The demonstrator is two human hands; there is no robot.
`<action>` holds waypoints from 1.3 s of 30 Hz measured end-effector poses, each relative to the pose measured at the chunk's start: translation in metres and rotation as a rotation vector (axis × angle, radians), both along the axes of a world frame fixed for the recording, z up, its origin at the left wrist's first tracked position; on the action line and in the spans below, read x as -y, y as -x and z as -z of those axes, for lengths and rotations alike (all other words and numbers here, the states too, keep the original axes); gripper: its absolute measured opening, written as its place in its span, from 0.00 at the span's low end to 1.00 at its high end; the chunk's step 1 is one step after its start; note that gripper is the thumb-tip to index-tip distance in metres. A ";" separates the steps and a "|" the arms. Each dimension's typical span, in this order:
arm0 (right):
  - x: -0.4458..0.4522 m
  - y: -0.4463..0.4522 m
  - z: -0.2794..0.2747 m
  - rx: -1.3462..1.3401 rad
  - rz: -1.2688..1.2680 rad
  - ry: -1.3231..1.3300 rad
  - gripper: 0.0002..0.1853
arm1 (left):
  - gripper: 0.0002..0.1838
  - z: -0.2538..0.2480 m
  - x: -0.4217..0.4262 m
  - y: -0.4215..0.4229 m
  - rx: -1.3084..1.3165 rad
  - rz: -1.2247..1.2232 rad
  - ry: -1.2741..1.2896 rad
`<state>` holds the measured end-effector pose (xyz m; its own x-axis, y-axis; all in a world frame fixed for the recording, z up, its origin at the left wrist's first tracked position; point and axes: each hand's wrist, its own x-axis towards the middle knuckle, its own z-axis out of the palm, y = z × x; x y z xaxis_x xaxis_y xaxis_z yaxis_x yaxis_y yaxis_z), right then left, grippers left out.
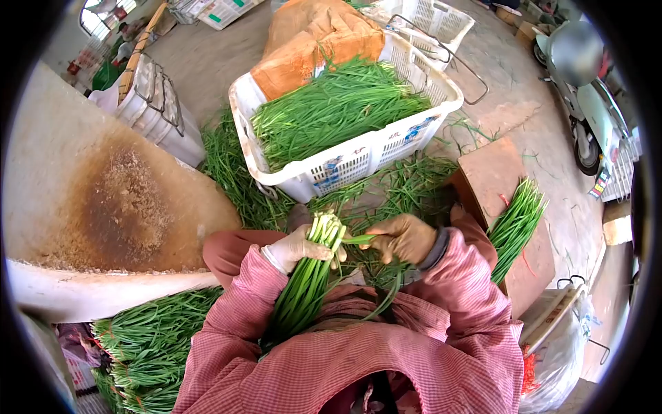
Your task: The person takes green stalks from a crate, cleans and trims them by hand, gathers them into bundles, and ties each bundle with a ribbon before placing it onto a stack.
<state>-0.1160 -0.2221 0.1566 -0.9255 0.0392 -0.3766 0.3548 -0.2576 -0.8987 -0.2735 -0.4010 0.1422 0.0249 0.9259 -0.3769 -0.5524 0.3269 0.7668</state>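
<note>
My left hand (295, 248), in a pale glove, is wrapped round a bunch of garlic chives (303, 291). The white ends point away from me and the green leaves hang down over my lap. Just right of the bunch, my right hand (405, 239), in a brownish glove, is closed with its fingers pinching a green chive leaf (358, 239) beside the white ends. A long loose leaf (391, 293) hangs below that hand. In front of both hands stands a white plastic crate (345, 170) with loose chives (338, 110) lying in it.
Scattered chives (407, 186) cover the floor round the crate. A brown board (493, 169) at my right bears a chive bundle (517, 231). Tied bundles (155, 345) are stacked at lower left, by a stained pale surface (55, 207). A scooter (583, 110) stands far right.
</note>
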 end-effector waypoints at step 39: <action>0.054 0.042 -0.044 -0.744 0.530 -1.259 0.56 | 0.15 -0.114 -0.056 0.017 -0.829 -1.376 -0.643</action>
<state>-0.1576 -0.2766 0.2002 -0.6607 0.3373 0.6706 -0.1371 0.8241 -0.5496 -0.2909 -0.3447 0.2558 -0.8433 0.0956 0.5289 0.4355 -0.4551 0.7767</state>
